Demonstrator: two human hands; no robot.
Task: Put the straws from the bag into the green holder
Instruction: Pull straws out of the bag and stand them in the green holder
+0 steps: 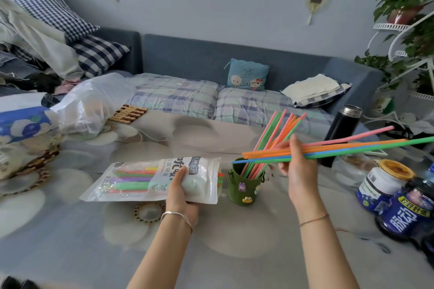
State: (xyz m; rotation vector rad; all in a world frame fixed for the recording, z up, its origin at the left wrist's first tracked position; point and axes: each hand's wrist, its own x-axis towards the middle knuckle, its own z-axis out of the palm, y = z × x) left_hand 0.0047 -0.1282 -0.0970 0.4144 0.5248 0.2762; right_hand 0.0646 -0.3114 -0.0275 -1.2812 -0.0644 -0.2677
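Observation:
A clear and white bag of coloured straws lies on the table, its open end toward the holder. My left hand grips the bag near that end. The green felt holder stands upright just right of the bag, with several pink, orange and green straws leaning in it. My right hand is above and right of the holder. It pinches a bunch of straws held almost level, their tips over the holder's mouth and their long ends pointing right.
A black flask stands behind the held straws. Jars and blue bottles crowd the right edge. A crumpled plastic bag and a tissue pack sit at the left. A sofa runs behind the table.

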